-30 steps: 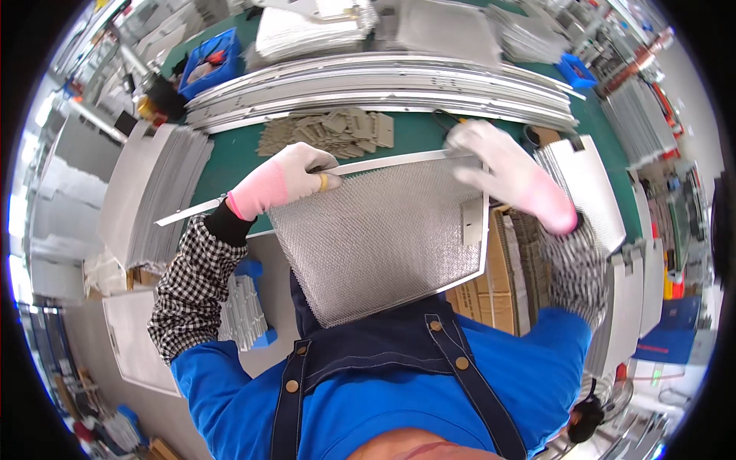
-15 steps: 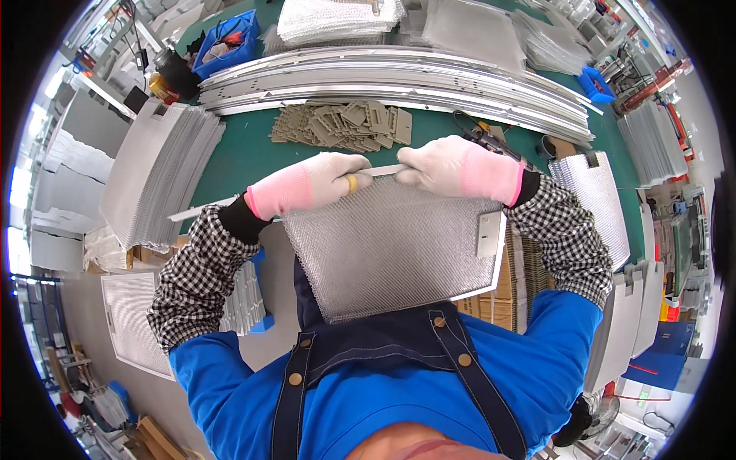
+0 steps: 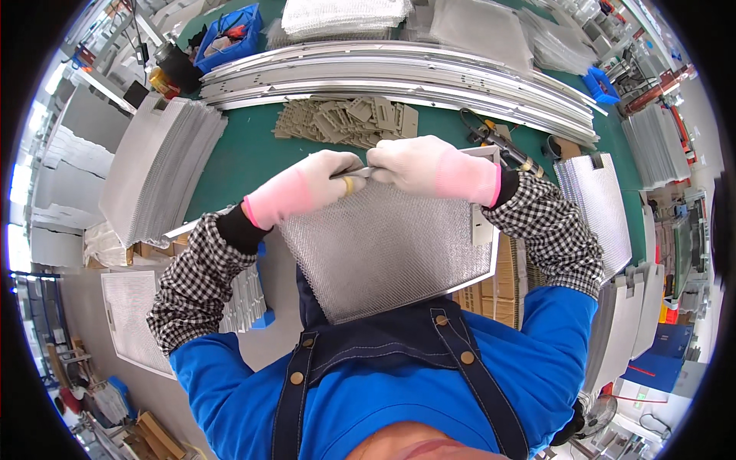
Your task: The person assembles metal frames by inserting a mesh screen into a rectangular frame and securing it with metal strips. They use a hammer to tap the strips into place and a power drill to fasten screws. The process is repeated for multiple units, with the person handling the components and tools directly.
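A silvery mesh panel [image 3: 391, 249] leans against my apron, its top edge raised over the table's near edge. A pale metal frame strip [image 3: 493, 249] borders its right side, and a corner of the strip shows above my right wrist. My left hand [image 3: 326, 178], in a white glove with a pink cuff and a yellow band on one finger, is closed at the panel's top edge. Right beside it my right hand [image 3: 410, 165], gloved alike, pinches the same edge. The fingers hide most of the strip between them. A small light plate [image 3: 481, 230] sits at the panel's right side.
Beige flat plastic pieces [image 3: 349, 121] lie heaped on the green table [image 3: 253, 146]. Long metal strips [image 3: 383, 77] lie behind them. A dark power screwdriver [image 3: 502, 142] rests at the right. Stacked mesh panels [image 3: 157, 169] stand at left, others [image 3: 594, 203] at right; a blue bin [image 3: 228, 40] is farther back.
My right hand has shifted left, nearly meeting my left hand. A frame corner now shows above my right wrist, and the strip's free left end has dropped lower.
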The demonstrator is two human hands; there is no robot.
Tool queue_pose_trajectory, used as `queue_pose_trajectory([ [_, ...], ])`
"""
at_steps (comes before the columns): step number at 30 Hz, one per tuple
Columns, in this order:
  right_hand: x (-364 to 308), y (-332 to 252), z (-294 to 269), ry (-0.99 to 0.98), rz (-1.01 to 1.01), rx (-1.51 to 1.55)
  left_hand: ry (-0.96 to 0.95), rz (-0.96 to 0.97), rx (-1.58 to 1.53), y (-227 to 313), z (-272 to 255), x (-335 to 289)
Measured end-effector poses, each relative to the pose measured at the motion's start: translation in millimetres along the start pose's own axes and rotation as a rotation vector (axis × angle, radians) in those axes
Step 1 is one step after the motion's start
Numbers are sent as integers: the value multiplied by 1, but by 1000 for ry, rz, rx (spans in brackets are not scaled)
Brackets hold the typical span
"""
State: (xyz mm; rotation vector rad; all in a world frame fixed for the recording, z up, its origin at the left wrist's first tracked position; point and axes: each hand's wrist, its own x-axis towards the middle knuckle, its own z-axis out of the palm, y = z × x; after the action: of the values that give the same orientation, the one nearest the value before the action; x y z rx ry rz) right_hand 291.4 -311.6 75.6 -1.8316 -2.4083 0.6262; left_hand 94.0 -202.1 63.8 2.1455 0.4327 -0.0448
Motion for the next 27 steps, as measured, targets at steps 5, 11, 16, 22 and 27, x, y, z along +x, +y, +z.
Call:
queue_pose_trajectory([
  [5, 8, -10, -16, -211, 118, 7, -106, 6, 37, -1, -14, -7],
  [11, 1, 36, 4, -162, 46, 227, -10, -68, 266, -13, -23, -33],
  [16, 29, 12, 21, -27, 3, 239, 249, -61, 354, -39, 0, -35],
  [22, 51, -15, 30, 28, -83, 87, 163, -63, -2, -36, -5, -53],
  [27, 53, -41, 16, -149, -42, -57, 43, -123, 34, -36, -16, -58],
])
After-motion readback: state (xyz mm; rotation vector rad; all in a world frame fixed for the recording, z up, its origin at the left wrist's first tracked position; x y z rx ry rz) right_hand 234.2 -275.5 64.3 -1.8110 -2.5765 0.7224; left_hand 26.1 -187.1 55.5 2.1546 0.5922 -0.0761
